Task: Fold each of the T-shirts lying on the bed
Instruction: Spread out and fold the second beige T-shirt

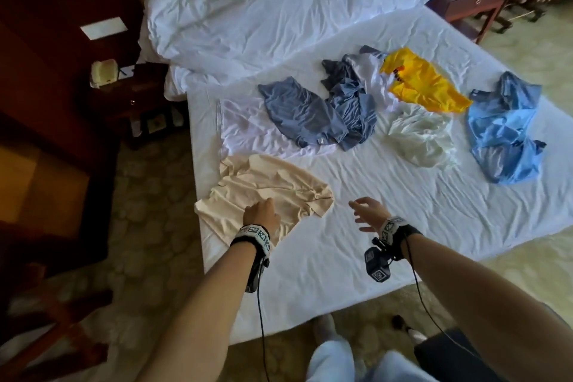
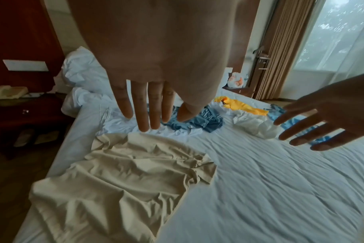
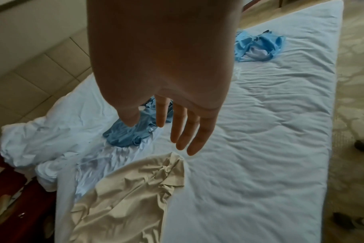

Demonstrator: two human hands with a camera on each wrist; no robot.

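Grip: nothing held on either side. Left hand (image 1: pixel 262 214) is flat, fingers straight and together, over the near part of the crumpled beige T-shirt (image 1: pixel 263 192); touching or just above the cloth, cannot tell from these views. Right hand (image 1: pixel 369 213) hovers over bare sheet just right of that shirt, fingers spread and relaxed, empty. Progress: effectively zero, going by how things lie. No folded shirt or stack is visible anywhere on the white-sheeted bed (image 1: pixel 387 226). The beige shirt sits at the near-left corner, wrinkled, hem close to the mattress edge, one sleeve bunched toward the right hand; looks like the first item being flattened, not yet folded. Behind it, a white T-shirt (image 1: pixel 245 127) lies spread but creased, with a slate-blue T-shirt (image 1: pixel 297 112) lying partly on top of it and a second bunched slate-blue garment (image 1: pixel 353 102) beside that. To the right mid-bed, a pale off-white crumpled shirt (image 1: pixel 418 136). Farther back, a yellow T-shirt with dark print (image 1: pixel 424 84), overlapping more white fabric. Far right edge, a bright light-blue shirt in a heap (image 1: pixel 505 130). So roughly seven garments left, exact count unclear where piles overlap. A rumpled white duvet (image 1: pixel 279 9) is pushed to the head end, well apart from the shirts.
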